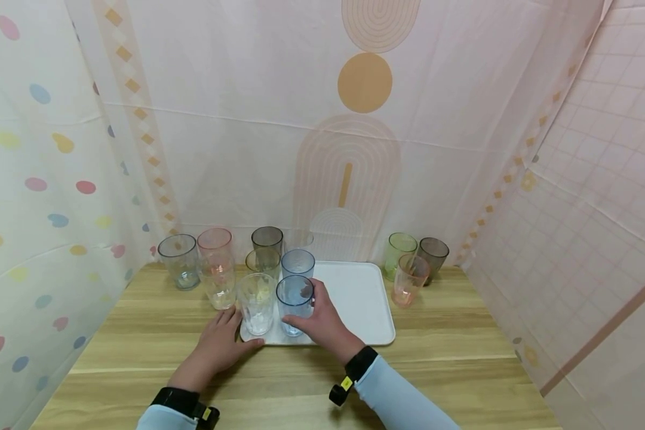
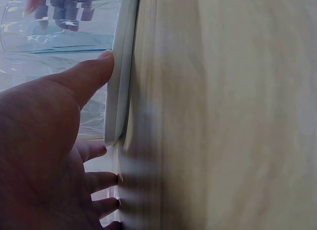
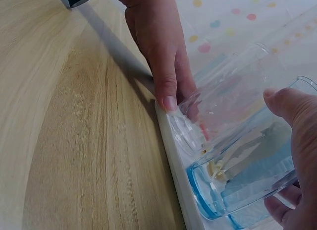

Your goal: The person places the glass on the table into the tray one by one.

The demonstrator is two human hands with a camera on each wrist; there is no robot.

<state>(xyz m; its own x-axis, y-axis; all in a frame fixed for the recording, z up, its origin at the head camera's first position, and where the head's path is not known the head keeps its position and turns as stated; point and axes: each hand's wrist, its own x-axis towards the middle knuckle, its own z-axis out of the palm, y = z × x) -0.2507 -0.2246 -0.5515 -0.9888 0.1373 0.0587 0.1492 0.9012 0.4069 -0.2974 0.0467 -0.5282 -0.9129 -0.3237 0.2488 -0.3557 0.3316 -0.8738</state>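
The blue cup (image 1: 294,303) stands at the near left of the white tray (image 1: 362,298), just right of a clear cup (image 1: 257,302), with the right hand (image 1: 322,321) wrapped round it. The left hand (image 1: 221,343) lies flat and relaxed, its thumb against the tray's near edge (probably to steady the tray). More cups (image 1: 414,266) stand on the wooden surface (image 1: 451,352), far left and far right.
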